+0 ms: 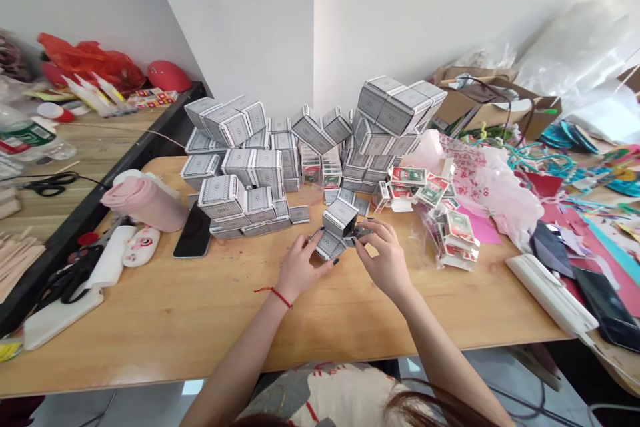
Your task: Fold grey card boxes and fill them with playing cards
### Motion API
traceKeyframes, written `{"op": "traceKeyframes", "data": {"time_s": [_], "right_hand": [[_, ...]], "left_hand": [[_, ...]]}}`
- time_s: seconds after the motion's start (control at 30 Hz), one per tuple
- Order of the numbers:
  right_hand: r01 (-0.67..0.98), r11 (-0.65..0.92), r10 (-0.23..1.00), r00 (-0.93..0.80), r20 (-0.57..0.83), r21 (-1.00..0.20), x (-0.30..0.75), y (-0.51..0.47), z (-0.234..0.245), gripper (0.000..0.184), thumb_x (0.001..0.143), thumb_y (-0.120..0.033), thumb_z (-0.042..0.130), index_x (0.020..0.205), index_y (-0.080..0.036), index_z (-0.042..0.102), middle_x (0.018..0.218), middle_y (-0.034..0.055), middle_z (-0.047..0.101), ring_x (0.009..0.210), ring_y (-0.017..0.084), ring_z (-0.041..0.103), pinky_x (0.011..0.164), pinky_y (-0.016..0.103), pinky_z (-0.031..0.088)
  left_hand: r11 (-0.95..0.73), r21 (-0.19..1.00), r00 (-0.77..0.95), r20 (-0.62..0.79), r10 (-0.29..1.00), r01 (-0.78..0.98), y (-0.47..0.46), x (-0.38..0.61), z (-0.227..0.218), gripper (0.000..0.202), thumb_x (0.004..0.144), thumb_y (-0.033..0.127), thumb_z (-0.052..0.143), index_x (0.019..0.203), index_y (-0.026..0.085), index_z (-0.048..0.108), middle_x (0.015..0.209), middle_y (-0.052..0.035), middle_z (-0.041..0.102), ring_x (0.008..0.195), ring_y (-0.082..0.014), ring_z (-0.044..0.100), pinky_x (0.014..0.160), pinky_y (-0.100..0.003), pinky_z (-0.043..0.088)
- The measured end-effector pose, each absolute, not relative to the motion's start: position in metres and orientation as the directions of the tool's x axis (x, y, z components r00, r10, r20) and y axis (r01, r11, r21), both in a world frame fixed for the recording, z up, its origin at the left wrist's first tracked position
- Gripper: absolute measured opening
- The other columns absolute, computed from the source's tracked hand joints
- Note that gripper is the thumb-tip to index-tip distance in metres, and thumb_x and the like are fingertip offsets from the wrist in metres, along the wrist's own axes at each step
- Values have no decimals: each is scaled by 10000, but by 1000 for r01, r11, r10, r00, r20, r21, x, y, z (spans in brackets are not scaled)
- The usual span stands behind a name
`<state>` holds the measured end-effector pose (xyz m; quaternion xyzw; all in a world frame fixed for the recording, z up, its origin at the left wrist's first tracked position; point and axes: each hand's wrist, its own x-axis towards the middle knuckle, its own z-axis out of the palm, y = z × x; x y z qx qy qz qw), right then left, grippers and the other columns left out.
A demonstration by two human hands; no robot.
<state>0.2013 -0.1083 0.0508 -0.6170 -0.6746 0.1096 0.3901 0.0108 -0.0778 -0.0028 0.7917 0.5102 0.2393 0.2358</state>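
Note:
In the head view a small structure of joined cubes, folded from grey-patterned playing cards, sits on the wooden table in front of me. My left hand grips its lower block, thumb and fingers on either side. At its right side my right hand pinches a folded playing card against the structure; part of that card is hidden by the fingers. Behind stand larger stacks of the same card cubes, one at the left and one at the right. A loose folded card piece lies left of the structure.
Several opened card boxes and a plastic bag of boxes lie to the right. A phone, a pink cup and a white glue gun flank the work area. Black scissors lie at left.

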Motion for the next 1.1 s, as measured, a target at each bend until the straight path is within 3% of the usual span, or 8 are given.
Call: {"op": "traceKeyframes", "data": {"time_s": [0.23, 0.53, 1.1], "right_hand": [[762, 262, 885, 55, 463, -592, 198, -104, 49, 136, 803, -221, 499, 701, -233, 587, 1097, 86, 554, 1139, 248, 401, 948, 448, 373], [804, 376, 834, -77, 547, -460, 194, -90, 51, 155, 804, -171, 501, 693, -216, 599, 1052, 81, 573, 1112, 262, 411, 904, 476, 424], [852, 349, 891, -173, 420, -390, 195, -75, 58, 163, 770, -155, 545, 627, -201, 607, 1087, 76, 586, 1105, 273, 435, 877, 459, 439]], "left_hand": [[-389, 608, 377, 155, 913, 692, -77, 11, -5, 620, 719, 478, 566, 1282, 296, 382, 1030, -53, 493, 967, -219, 523, 773, -313, 471], [-411, 577, 394, 163, 905, 705, -76, 11, -5, 602, 732, 497, 544, 1275, 295, 384, 1059, -57, 511, 969, -214, 529, 757, -309, 481], [-426, 577, 382, 204, 901, 697, -76, 12, -5, 526, 729, 457, 563, 1218, 294, 458, 1056, -42, 529, 953, -198, 547, 778, -302, 483]]}}
